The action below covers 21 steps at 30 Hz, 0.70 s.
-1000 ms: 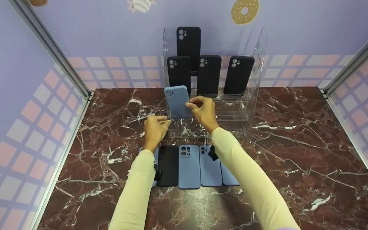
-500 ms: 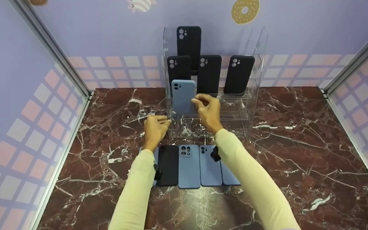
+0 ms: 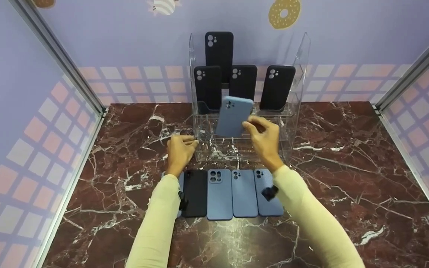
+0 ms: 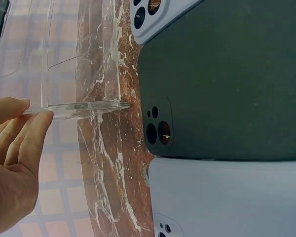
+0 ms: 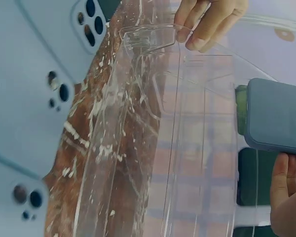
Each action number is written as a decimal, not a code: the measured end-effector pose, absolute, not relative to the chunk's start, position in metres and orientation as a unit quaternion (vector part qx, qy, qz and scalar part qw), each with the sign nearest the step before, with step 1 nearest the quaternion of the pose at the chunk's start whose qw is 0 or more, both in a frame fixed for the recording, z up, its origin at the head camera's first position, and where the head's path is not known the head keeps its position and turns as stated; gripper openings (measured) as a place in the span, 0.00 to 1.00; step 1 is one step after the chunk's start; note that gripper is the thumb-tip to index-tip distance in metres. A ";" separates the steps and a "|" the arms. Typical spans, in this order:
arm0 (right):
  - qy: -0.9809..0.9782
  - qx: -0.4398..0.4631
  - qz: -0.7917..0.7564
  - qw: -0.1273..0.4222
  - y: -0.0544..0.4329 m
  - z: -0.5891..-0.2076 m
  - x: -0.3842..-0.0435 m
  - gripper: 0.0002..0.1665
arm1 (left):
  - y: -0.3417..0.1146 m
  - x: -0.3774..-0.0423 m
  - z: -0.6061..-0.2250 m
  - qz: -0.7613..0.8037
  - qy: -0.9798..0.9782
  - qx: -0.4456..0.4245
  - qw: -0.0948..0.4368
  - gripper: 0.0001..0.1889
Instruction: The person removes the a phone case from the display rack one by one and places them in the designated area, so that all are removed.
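In the head view my right hand pinches a blue phone case by its right edge, between thumb and fingers. The case is tilted slightly, its camera cutouts at the upper left, and it overlaps a black phone case behind it. Clear tiers of an acrylic display stand lie behind and below it. My left hand grips the stand's left side edge, thumb on one face and fingers on the other, as the left wrist view shows. The right wrist view catches the held case at its right border.
More black phone cases lean on the stand's upper tiers. Before the stand, a row lies flat on the marbled surface: a black case and several blue cases, the leftmost mostly under my left sleeve. Patterned walls enclose the surface.
My right hand has carried the blue phone case rightward from the stand's left end to its middle, and the case now leans the other way. My left hand stays on the stand's edge.
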State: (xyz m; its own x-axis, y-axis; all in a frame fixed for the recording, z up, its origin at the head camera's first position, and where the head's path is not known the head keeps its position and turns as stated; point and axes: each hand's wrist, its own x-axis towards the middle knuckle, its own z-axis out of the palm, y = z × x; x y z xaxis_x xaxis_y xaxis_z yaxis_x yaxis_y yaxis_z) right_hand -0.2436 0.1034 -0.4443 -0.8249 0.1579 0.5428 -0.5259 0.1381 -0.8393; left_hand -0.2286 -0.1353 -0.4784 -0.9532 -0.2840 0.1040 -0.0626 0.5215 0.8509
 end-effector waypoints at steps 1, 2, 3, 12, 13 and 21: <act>-0.710 0.131 0.639 0.267 0.110 -0.445 -0.239 0.06 | -0.135 -0.228 -0.479 -0.478 -0.865 0.100 0.116 0.10; -0.714 0.129 0.633 0.268 0.117 -0.446 -0.235 0.07 | -0.135 -0.228 -0.479 -0.476 -0.866 0.100 0.116 0.10; -0.719 0.127 0.629 0.267 0.123 -0.447 -0.230 0.07 | -0.135 -0.229 -0.480 -0.474 -0.867 0.099 0.115 0.11; -0.754 0.110 0.597 0.252 0.178 -0.431 -0.172 0.06 | -0.136 -0.229 -0.481 -0.477 -0.867 0.097 0.108 0.12; -0.753 0.104 0.600 0.250 0.184 -0.432 -0.168 0.06 | -0.136 -0.229 -0.481 -0.477 -0.866 0.097 0.109 0.12; -0.764 0.037 0.610 0.205 0.227 -0.462 -0.154 0.04 | -0.135 -0.230 -0.480 -0.476 -0.866 0.105 0.110 0.11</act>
